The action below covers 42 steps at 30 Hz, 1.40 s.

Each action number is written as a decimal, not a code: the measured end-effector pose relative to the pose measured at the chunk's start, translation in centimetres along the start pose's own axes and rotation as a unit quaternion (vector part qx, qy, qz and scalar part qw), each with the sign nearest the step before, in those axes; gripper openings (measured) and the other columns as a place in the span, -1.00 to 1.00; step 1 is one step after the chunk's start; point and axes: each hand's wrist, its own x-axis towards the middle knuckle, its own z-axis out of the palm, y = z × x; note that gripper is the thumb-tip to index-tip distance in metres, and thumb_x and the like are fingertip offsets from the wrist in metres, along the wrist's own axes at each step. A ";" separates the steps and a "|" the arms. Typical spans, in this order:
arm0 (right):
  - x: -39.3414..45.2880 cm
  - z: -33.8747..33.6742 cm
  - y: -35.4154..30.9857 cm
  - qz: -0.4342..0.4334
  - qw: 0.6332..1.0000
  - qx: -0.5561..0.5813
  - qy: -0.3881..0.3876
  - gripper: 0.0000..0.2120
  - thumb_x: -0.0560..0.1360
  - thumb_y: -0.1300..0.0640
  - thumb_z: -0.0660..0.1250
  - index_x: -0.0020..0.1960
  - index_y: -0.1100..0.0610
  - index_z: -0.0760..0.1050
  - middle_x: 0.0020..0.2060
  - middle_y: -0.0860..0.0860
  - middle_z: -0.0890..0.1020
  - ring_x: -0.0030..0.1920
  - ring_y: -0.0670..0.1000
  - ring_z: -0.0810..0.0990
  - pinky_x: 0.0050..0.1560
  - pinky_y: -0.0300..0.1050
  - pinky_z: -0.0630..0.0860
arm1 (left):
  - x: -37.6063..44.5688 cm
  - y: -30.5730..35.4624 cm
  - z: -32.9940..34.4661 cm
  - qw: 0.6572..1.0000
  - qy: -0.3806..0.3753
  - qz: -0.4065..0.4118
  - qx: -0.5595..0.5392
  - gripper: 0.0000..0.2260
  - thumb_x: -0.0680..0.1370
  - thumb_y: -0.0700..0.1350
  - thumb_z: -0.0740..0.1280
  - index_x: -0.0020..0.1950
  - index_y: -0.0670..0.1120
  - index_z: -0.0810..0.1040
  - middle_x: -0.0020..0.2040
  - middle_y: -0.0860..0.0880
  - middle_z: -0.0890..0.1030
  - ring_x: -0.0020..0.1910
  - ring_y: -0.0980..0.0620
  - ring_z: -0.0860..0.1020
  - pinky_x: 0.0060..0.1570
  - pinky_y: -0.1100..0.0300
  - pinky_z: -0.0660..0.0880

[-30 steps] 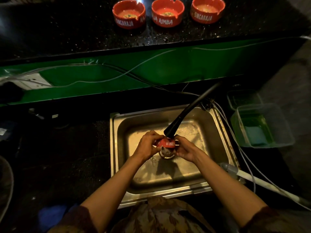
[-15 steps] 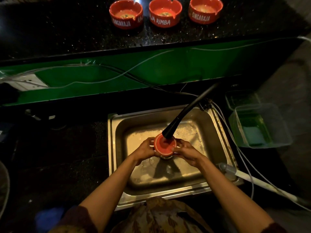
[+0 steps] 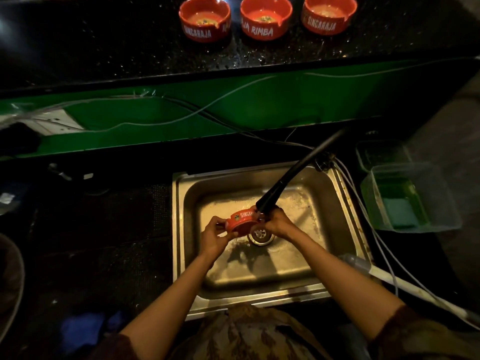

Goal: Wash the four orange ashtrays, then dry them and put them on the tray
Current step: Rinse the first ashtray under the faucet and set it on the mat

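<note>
I hold an orange ashtray (image 3: 242,221) over the steel sink (image 3: 324,258), just above the drain (image 3: 260,235) and under the black faucet spout (image 3: 275,193). It is turned on its side, so its lettered wall faces up. My left hand (image 3: 214,236) grips its left rim and my right hand (image 3: 276,223) grips its right rim. Three more orange ashtrays stand in a row on the dark upper counter: left (image 3: 205,20), middle (image 3: 265,18), right (image 3: 329,15), each with residue inside.
A clear plastic tub (image 3: 413,201) with green liquid and a sponge sits right of the sink, a second tub (image 3: 381,153) behind it. White cables (image 3: 368,229) and a hose (image 3: 405,284) run along the sink's right edge. A green panel (image 3: 233,110) rises behind the sink.
The ashtray has been turned from facing up, with its round opening toward me, onto its side, and shifted slightly left. Both hands stayed on its rim.
</note>
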 end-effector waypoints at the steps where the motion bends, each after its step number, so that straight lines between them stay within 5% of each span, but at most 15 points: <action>1: 0.2 0.6 0.4 0.003 1.000 0.005 0.004 -0.46 0.26 0.42 0.54 0.20 0.26 0.50 0.06 0.07 0.59 0.17 0.11 0.56 0.25 0.04 0.50 | 0.1 0.1 -0.6 0.999 0.012 0.030 0.023 -0.63 0.34 -0.19 0.57 0.05 -0.09 0.49 0.02 -0.01 0.61 0.01 0.06 0.60 0.06 0.16 0.55; 5: -0.1 2.5 1.8 0.000 0.998 0.054 0.036 -0.48 0.24 0.44 0.55 0.17 0.31 0.54 0.01 0.15 0.65 0.09 0.10 0.62 0.15 -0.08 0.57 | 0.7 1.4 -2.1 0.988 -0.005 0.117 0.103 -0.63 0.39 -0.15 0.53 0.15 0.00 0.53 0.11 0.04 0.58 0.08 0.14 0.55 0.04 0.39 0.45; 11: -2.2 1.5 3.5 0.011 0.992 0.112 0.059 -0.48 0.28 0.33 0.56 0.19 0.10 0.53 0.01 0.03 0.69 0.05 0.03 0.66 -0.01 -0.20 0.56 | 1.9 3.6 0.0 0.971 -0.046 0.164 0.170 -0.60 0.40 -0.06 0.51 0.23 0.02 0.58 0.14 0.03 0.58 0.11 0.09 0.53 0.14 0.22 0.44; 17: -5.2 -3.1 3.3 -0.017 0.992 0.113 0.051 -0.52 0.38 0.23 0.51 0.26 -0.02 0.52 -0.02 -0.01 0.71 0.01 -0.02 0.68 -0.04 -0.16 0.61 | 2.0 4.9 2.9 0.995 -0.103 -0.001 -0.010 -0.63 0.40 0.01 0.53 0.17 0.02 0.62 0.10 0.03 0.63 0.08 0.04 0.58 -0.05 0.23 0.49; 20: -6.3 -4.9 2.4 -0.016 0.994 0.091 0.065 -0.50 0.43 0.08 0.48 0.34 -0.01 0.45 0.01 0.02 0.67 0.01 0.01 0.68 0.00 -0.04 0.64 | 1.9 4.6 4.0 0.981 -0.136 -0.107 -0.083 -0.58 0.41 0.13 0.48 0.21 -0.01 0.61 0.10 -0.05 0.66 0.08 -0.05 0.61 -0.07 0.07 0.54; 24: -6.2 -5.1 0.8 -0.021 0.994 0.006 0.103 -0.63 0.52 0.05 0.38 0.31 0.02 0.45 -0.01 -0.11 0.60 -0.04 -0.13 0.63 -0.16 -0.12 0.66 | 1.6 5.3 5.0 0.952 -0.158 -0.209 -0.157 -0.53 0.43 0.08 0.47 0.16 -0.24 0.59 -0.05 -0.15 0.70 -0.14 -0.07 0.67 -0.08 -0.02 0.62; 27: -4.5 -5.0 -0.3 0.020 0.994 -0.011 0.109 -0.77 0.56 0.07 0.31 0.20 0.08 0.53 -0.02 0.06 0.66 -0.11 0.04 0.69 -0.13 0.05 0.67 | 1.5 5.7 5.1 0.935 -0.156 -0.256 -0.188 -0.43 0.32 0.15 0.50 0.09 -0.28 0.56 -0.12 -0.17 0.70 -0.24 -0.06 0.69 -0.14 -0.08 0.64; 31: -1.3 -4.7 -1.2 0.128 0.990 0.014 0.062 -0.77 0.54 0.10 0.32 0.07 0.24 0.59 -0.15 0.15 0.70 -0.23 0.13 0.70 -0.15 0.04 0.67 | 1.8 5.5 4.1 0.929 -0.134 -0.286 -0.194 -0.51 0.41 0.14 0.47 0.18 -0.17 0.56 -0.09 -0.12 0.70 -0.22 0.00 0.67 0.00 -0.17 0.60; 35: 0.7 -3.1 -1.7 0.169 0.979 0.116 -0.001 -0.85 0.59 0.21 0.25 0.07 0.23 0.55 -0.19 0.12 0.65 -0.30 0.02 0.61 -0.34 -0.16 0.58 | 2.4 5.4 1.5 0.944 -0.114 -0.274 -0.147 -0.55 0.48 0.19 0.39 0.14 -0.15 0.56 -0.04 -0.12 0.70 -0.11 -0.02 0.69 -0.03 -0.11 0.59; 42: 1.4 -0.3 -0.5 0.247 0.919 0.307 -0.025 -0.91 0.57 0.33 0.21 0.01 0.22 0.47 -0.17 0.19 0.56 -0.45 0.07 0.63 -0.53 -0.21 0.54 | 3.1 5.7 -0.9 0.971 -0.072 -0.219 -0.068 -0.60 0.51 0.22 0.32 0.05 -0.12 0.51 -0.09 -0.08 0.66 -0.18 0.00 0.69 0.10 -0.07 0.53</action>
